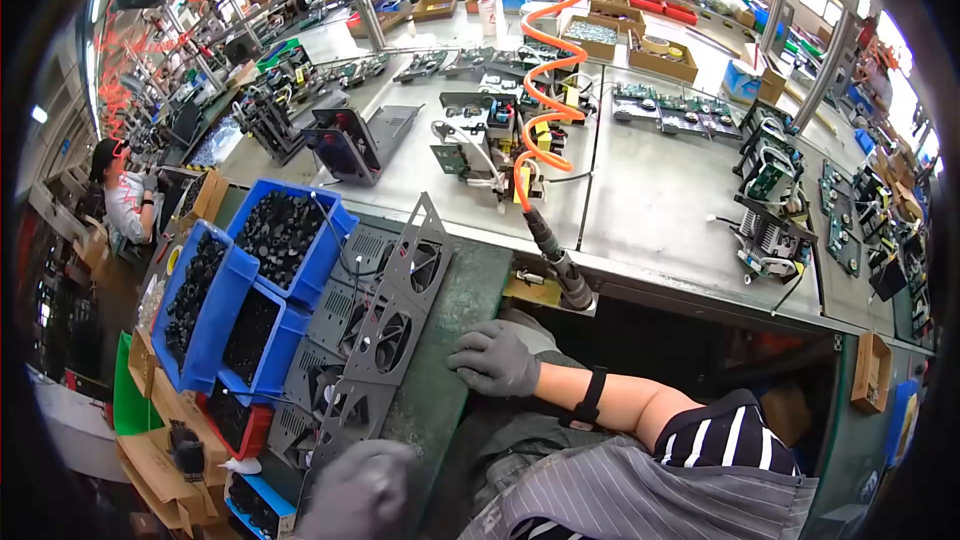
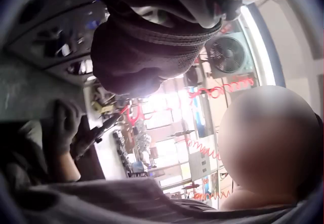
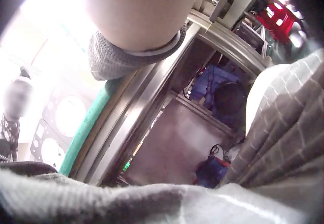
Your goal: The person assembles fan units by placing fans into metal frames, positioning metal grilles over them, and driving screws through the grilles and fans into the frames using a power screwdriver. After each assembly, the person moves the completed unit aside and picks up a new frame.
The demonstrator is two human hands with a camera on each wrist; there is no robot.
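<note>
My right hand, in a grey glove, rests at the edge of the green bench with its fingers loosely bent and nothing in them. Low in the head view, my gloved left hand is blurred, beside the near end of a row of grey metal panels; its fingertips are hard to make out. The left wrist view shows mostly the back of that dark glove. Along the bench stand the perforated grey panels with black fans fitted in them. In the right wrist view, the glove's cuff lies over the green edge.
Blue bins of small black parts and a red bin stand left of the panels. A power screwdriver hangs on an orange coiled hose. Circuit board assemblies sit on the metal worktop beyond.
</note>
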